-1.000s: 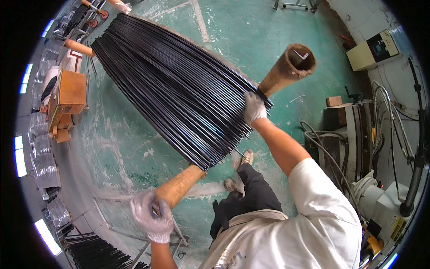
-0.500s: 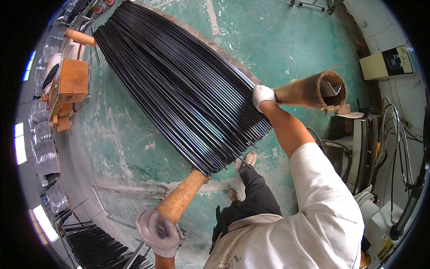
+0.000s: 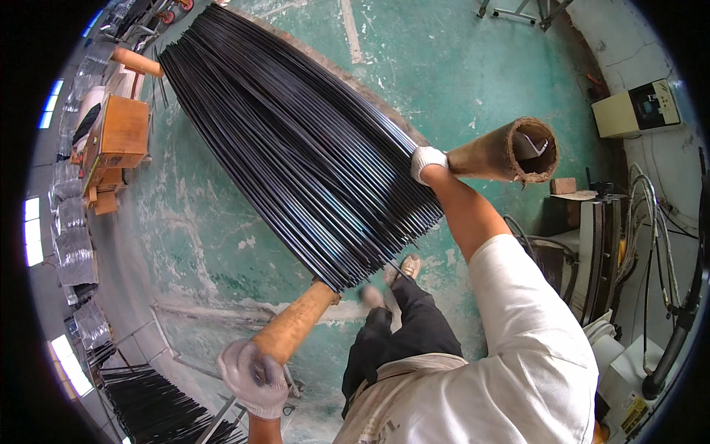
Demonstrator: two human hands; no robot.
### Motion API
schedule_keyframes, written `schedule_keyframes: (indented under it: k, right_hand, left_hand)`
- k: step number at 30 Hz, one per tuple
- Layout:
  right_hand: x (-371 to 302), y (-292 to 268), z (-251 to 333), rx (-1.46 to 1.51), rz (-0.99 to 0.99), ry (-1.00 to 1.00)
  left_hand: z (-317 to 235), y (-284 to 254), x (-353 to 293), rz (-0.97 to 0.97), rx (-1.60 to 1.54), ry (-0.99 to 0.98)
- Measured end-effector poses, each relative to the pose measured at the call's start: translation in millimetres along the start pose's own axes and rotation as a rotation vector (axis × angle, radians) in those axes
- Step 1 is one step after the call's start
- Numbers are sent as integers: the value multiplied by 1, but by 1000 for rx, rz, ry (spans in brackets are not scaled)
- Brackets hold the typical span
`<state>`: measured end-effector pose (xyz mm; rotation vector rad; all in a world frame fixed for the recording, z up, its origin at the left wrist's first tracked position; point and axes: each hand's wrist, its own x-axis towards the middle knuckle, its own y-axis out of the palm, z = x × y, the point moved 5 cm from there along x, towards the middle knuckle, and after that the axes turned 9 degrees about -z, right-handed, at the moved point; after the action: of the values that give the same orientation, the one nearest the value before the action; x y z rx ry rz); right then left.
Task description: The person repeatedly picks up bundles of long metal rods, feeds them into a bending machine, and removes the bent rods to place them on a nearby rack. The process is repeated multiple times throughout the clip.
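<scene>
A wide layer of long, thin black rods (image 3: 296,148) stretches from the far left to just before my legs. My left hand (image 3: 255,377), in a whitish glove, is closed around the near end of a tan cardboard tube (image 3: 299,322). That tube's other end meets the rods' near left corner. At their near right edge, my gloved right hand (image 3: 429,163) is curled where the rods meet a second, brown cardboard tube (image 3: 481,155). Its fingertips are hidden, so what it grips is unclear. This tube's frayed open end shows a metal piece (image 3: 534,144) inside.
Another tube (image 3: 137,61) projects at the rods' far left corner. An orange-brown box (image 3: 122,132) stands left. More black rods (image 3: 159,403) lie at lower left. A beige machine box (image 3: 636,109), hoses (image 3: 651,214) and a metal frame (image 3: 597,251) line the right wall.
My left foot has come forward beside the rods' near end. Both hands keep their places on the tube and rod edge, while the whole view has shifted slightly.
</scene>
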<state>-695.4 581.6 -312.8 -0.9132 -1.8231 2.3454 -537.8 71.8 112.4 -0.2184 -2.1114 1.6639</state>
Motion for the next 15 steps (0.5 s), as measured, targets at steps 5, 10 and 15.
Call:
schedule_keyframes:
  k: [5, 10, 15]
  right_hand:
    - [-6, -9, 3, 76, 62, 3]
    - [-25, 0, -6, 880, 303, 224]
    - [-56, -17, 22, 1371, 573, 205]
  left_hand:
    - [1, 0, -2, -55, -25, 21]
    - [-4, -1, 0, -90, 0, 58]
    - [-4, -5, -5, -134, 5, 67]
